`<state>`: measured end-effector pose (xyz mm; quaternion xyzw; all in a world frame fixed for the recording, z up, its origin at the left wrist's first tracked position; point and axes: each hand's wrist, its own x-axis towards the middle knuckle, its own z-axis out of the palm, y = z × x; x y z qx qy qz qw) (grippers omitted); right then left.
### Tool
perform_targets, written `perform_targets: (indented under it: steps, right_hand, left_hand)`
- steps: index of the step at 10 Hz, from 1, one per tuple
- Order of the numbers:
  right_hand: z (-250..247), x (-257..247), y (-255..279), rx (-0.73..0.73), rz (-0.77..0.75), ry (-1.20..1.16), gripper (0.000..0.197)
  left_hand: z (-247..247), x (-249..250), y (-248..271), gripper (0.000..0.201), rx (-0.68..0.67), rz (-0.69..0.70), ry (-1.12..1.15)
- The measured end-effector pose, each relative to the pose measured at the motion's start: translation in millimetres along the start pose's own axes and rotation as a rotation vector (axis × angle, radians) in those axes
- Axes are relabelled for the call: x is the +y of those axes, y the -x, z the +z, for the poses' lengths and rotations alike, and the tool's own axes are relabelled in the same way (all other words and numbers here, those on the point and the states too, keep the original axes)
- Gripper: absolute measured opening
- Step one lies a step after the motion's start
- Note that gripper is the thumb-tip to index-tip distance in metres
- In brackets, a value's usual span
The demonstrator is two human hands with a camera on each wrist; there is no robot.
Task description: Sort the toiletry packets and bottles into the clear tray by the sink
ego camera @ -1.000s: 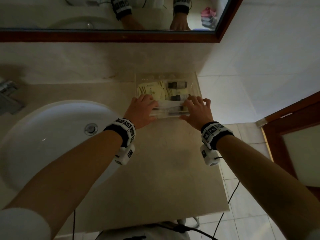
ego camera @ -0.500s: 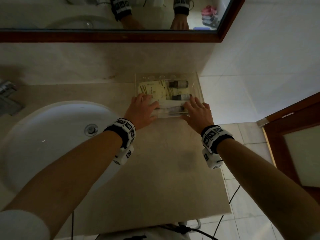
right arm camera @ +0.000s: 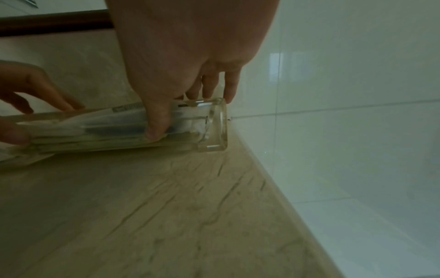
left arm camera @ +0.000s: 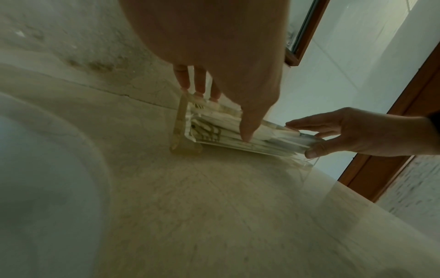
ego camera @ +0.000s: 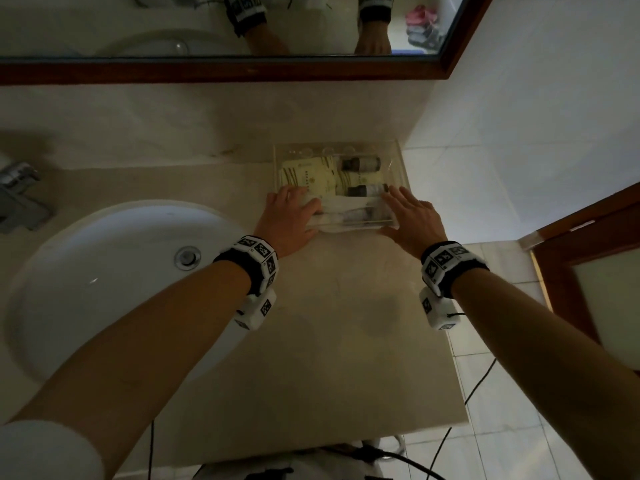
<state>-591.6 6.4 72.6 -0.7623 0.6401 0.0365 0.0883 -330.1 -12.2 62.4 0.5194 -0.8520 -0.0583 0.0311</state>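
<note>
Right of the sink point(ego camera: 104, 271), the clear tray point(ego camera: 398, 168) has the toiletry packets point(ego camera: 311, 174) and dark-capped bottles point(ego camera: 362, 163) lying in it, no loose ones visible, and my left hand point(ego camera: 291, 216) and right hand point(ego camera: 412, 220) each pinch its near wall, thumb outside, fingers over the rim, so basically sorted I reckon.

- Your head view is dim: the countertop point(ego camera: 346, 375) sits in murky brown shade, while the tiled wall point(ego camera: 536, 98) on the right catches cool daylight.
- A soft dark shadow patch lies on the counter between your forearms.
- In the wrist views, your left hand point(left arm camera: 214, 47) and right hand point(right arm camera: 190, 47) loom large and out of focus.
- The clear tray point(right arm camera: 218, 127) shows pale glints on its thick edge.
- The wide lens makes the counter bulge, and the sink basin point(left arm camera: 35, 169) is blurred.
</note>
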Motion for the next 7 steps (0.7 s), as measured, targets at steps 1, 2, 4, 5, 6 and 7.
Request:
perform_targets:
  steps: [1,2,4,5,6,7]
  right_hand:
    - [-4,1,-1,-0.01,-0.002,0.043,0.074]
    - [-9,0,-1,-0.024,-0.002,0.093,0.072]
    - [-11,-1,-1,-0.04,0.011,0.083,0.075]
    - [-7,-5,0,-0.024,-0.001,0.054,0.072]
    - [-7,-13,3,-0.052,0.032,0.012,0.077]
    - [-5,-18,5,-0.067,0.074,-0.024,0.086]
  left_hand:
    - [1,-2,0,0.039,0.009,0.006,0.024]
    - [1,-1,0,0.039,0.007,-0.003,0.016]
    - [0,2,-2,0.039,-0.007,-0.035,0.02]
    - [-1,3,-4,0.043,-0.05,-0.042,0.033]
    - [-8,2,-1,0.055,-0.102,-0.023,0.079]
    - [-13,-1,2,0.065,-0.106,-0.019,0.112]
